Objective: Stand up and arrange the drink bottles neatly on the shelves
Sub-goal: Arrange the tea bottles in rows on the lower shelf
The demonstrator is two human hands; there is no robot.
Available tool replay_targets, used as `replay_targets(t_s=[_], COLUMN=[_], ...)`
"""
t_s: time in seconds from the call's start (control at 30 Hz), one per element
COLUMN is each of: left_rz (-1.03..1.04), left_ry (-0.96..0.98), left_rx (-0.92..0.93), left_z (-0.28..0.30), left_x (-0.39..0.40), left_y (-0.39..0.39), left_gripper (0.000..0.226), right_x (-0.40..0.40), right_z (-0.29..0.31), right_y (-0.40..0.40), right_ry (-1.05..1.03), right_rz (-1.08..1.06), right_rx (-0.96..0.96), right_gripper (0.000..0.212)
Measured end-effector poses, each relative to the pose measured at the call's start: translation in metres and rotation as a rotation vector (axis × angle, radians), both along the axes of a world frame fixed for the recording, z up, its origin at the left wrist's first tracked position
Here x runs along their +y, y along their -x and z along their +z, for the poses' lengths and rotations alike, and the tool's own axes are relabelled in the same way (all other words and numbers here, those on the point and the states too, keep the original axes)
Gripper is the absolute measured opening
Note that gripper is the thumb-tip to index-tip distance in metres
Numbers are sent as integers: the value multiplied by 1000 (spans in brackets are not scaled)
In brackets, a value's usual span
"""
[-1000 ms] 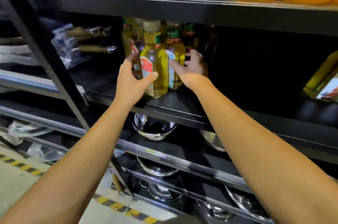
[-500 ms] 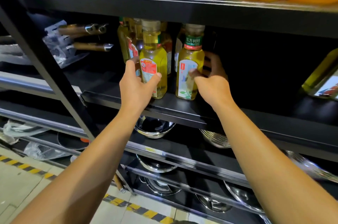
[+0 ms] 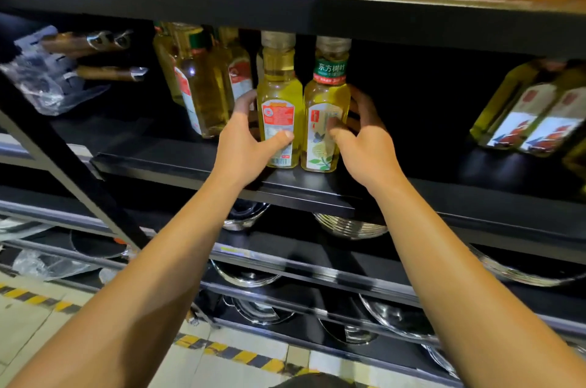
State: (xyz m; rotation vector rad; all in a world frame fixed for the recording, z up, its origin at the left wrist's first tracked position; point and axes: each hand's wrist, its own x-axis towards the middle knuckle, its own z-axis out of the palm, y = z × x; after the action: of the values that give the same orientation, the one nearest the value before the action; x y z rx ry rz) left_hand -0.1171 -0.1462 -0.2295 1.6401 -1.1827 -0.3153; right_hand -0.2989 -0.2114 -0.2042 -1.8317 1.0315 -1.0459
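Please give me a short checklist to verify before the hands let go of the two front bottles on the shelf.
1. Left hand grips the red-label bottle: ok.
2. Right hand grips the green-collar bottle: ok.
3. Both bottles upright, side by side: ok.
4. Bases fully on the shelf, behind its front edge: ok.
5. Labels facing front: ok.
6. Aligned with the bottles behind: cannot tell.
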Motion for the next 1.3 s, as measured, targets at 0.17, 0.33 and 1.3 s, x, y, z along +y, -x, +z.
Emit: replay_targets(t_s=[0.17,0.33,1.3], left_rz=[-63,-230,-447], left_ry=[-3,-18,2], left_rx=[-15,49,178], left_z=[2,0,33], left_x=[-22,-45,-75], left_y=[65,127,196], left_gripper=[79,75,80], right_x=[-7,-7,-29], right_z=[2,1,-8], right_y=[67,136,227], right_ry=[-18,-32,-18], right_rz=[-105,-242,-346], right_rx=[20,30,-52], right_gripper=[57,31,37])
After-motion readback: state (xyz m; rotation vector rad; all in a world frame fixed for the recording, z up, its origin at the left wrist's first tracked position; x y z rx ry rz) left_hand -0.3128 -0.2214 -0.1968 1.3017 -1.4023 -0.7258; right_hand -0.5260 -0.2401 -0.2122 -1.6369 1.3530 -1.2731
